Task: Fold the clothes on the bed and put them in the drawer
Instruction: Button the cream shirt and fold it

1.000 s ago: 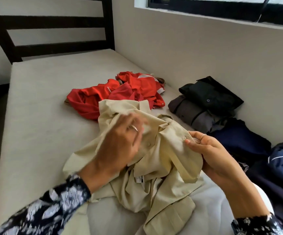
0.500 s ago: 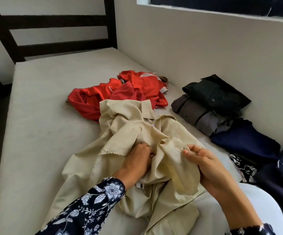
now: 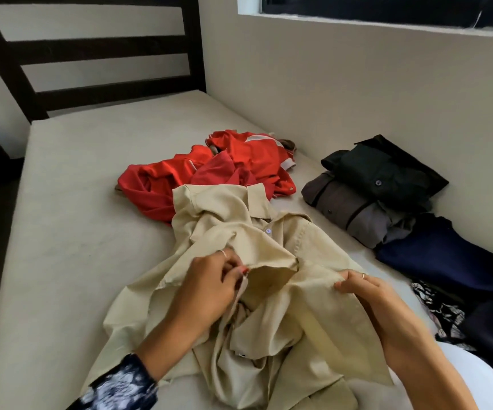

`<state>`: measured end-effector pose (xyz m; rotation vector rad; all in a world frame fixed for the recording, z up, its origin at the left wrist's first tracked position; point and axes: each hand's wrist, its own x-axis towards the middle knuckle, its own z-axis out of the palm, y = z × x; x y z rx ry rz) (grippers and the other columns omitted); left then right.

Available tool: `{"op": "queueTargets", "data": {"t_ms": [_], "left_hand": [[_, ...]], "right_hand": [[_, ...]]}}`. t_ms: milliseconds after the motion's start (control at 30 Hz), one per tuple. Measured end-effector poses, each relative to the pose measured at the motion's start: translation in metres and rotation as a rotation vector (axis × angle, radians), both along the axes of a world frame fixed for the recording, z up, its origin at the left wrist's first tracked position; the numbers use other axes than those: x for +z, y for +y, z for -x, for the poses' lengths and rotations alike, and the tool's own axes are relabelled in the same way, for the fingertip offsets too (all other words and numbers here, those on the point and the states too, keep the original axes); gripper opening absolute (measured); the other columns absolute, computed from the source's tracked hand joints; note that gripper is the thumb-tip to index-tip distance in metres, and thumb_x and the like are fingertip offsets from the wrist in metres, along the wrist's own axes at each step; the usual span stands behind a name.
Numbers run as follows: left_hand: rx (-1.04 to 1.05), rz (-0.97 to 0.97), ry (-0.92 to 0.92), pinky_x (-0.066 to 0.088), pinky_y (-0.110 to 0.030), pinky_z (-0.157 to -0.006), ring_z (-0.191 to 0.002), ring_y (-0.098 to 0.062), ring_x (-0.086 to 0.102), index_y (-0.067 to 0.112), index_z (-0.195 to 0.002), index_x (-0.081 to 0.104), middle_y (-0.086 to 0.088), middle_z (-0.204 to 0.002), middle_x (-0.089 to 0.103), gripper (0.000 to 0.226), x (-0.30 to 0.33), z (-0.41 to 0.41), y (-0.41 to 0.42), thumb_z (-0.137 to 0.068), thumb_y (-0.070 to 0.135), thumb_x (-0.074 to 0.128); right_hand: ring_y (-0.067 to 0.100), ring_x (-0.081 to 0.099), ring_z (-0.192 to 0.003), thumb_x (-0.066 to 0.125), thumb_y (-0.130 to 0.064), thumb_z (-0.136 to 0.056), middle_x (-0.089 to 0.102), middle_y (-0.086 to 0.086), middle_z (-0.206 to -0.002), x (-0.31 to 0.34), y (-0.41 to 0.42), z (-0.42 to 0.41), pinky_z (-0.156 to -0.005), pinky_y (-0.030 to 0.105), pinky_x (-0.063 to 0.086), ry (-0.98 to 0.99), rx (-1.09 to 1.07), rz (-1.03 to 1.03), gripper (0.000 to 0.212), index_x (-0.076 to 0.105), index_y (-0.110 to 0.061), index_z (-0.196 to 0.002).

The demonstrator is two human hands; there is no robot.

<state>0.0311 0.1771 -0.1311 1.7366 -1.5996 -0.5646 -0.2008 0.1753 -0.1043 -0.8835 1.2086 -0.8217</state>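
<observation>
A crumpled beige shirt (image 3: 239, 232) lies on the bed (image 3: 68, 202) in front of me, collar toward the headboard. My left hand (image 3: 209, 288) pinches a fold of the shirt's front edge near its middle. My right hand (image 3: 366, 294) grips the other front edge to the right, the cloth stretched between the two. Behind the shirt lies a heap of red clothes (image 3: 209, 173). No drawer is in view.
Folded clothes lie in a row along the right wall: a black shirt (image 3: 387, 170) on a grey one (image 3: 351, 208), then a navy piece (image 3: 434, 261) and dark patterned items (image 3: 446, 315). A dark slatted headboard (image 3: 91, 45) stands at the far end. The bed's left edge drops to dark floor.
My left hand came down from the collar area to the shirt's middle and took hold of a front edge. Both hands moved apart, spreading the cloth. The view tilted slightly.
</observation>
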Motion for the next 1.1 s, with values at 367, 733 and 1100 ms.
{"op": "queueTargets", "data": {"t_ms": [367, 733, 1100], "left_hand": [[-0.192, 0.016, 0.523, 0.057, -0.024, -0.069, -0.068, -0.015, 0.068, 0.017, -0.077, 0.074, -0.003, -0.072, 0.071, 0.006, 0.081, 0.009, 0.066, -0.077, 0.012, 0.075], [-0.138, 0.046, 0.676, 0.056, -0.021, -0.073, -0.077, -0.011, 0.071, 0.023, -0.080, 0.077, 0.002, -0.077, 0.075, 0.017, 0.062, 0.037, 0.094, -0.081, 0.007, 0.072], [-0.091, 0.088, 0.694, 0.055, -0.029, -0.084, -0.089, -0.008, 0.071, 0.024, -0.090, 0.076, 0.006, -0.087, 0.075, 0.016, 0.052, 0.042, 0.093, -0.086, 0.010, 0.069]], "right_hand": [[0.010, 0.048, -0.050, 0.071, -0.011, -0.081, 0.059, 0.004, -0.058, 0.059, 0.050, -0.043, -0.043, 0.017, 0.035, 0.180, 0.002, 0.423, 0.013, 0.065, -0.011, -0.069], [0.010, 0.056, -0.050, 0.075, -0.020, -0.074, 0.064, -0.009, -0.062, 0.037, 0.093, -0.069, -0.045, 0.013, 0.039, 0.522, -0.251, 0.733, 0.011, 0.065, -0.023, -0.070], [0.011, 0.064, -0.057, 0.074, -0.013, -0.078, 0.069, -0.003, -0.065, 0.028, 0.094, -0.073, -0.054, 0.022, 0.052, 0.319, -0.271, 0.640, 0.010, 0.072, -0.023, -0.078]]}}
